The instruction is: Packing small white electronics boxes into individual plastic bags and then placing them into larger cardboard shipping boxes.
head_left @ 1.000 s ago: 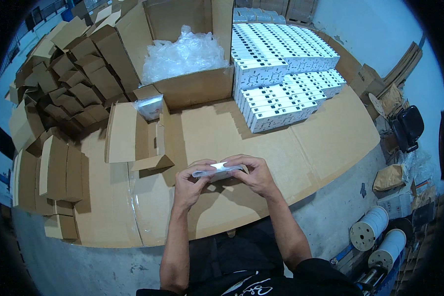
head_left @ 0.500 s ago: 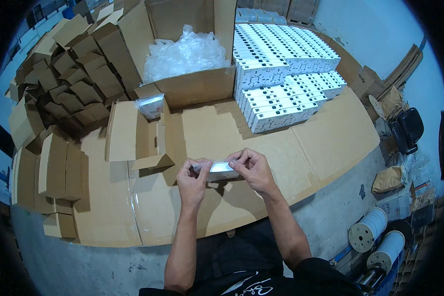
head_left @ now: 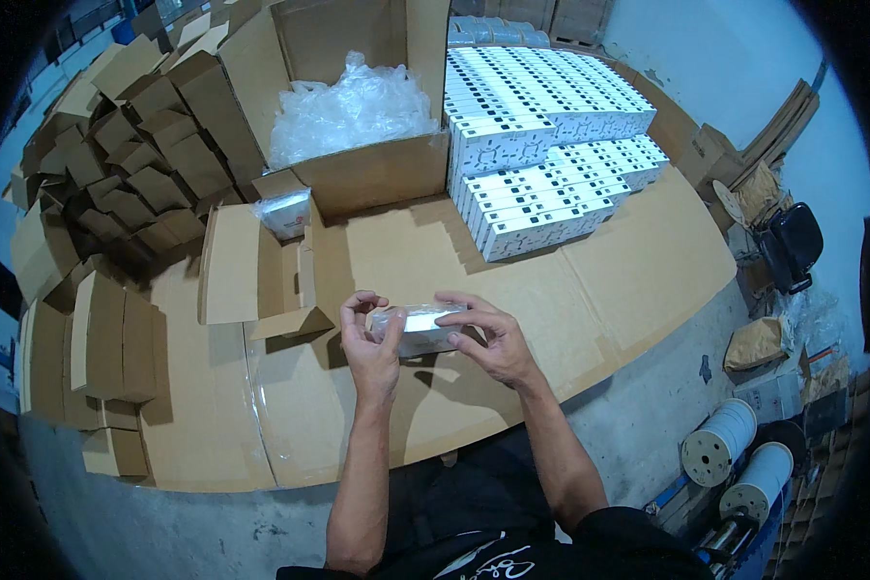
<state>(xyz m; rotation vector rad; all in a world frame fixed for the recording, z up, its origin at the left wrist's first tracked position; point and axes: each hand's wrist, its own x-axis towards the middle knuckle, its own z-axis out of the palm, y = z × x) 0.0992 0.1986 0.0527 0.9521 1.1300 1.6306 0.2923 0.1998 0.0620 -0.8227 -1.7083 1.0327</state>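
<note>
Two hands held one small white box in a clear plastic sleeve (head_left: 420, 329) just above the cardboard-covered worktop (head_left: 648, 261). Left hand (head_left: 372, 343) pinched its left end, thumb and fingers curled over the top. Right hand (head_left: 488, 338) gripped the right end, fingers half spread over the wrap.

Progress, judged from the layout: a big block of finished white boxes (head_left: 541, 126) sat stacked beyond the right hand, several rows and layers deep, so much of the run looked done. Beyond both hands an open carton of loose clear bags (head_left: 353, 106) was well filled. A small open brown box (head_left: 261, 271) lay just past the left hand, with another wrapped piece (head_left: 285, 211) behind it. Left of the left hand, a heap of folded brown boxes (head_left: 135, 164) remained unfilled. Plenty left.

Versus a second ago: the box had sat lower and flatter between the hands; it had since come up slightly and both hands' fingers had shifted onto the ends, working the wrap. Stacks and cartons unchanged.
</note>
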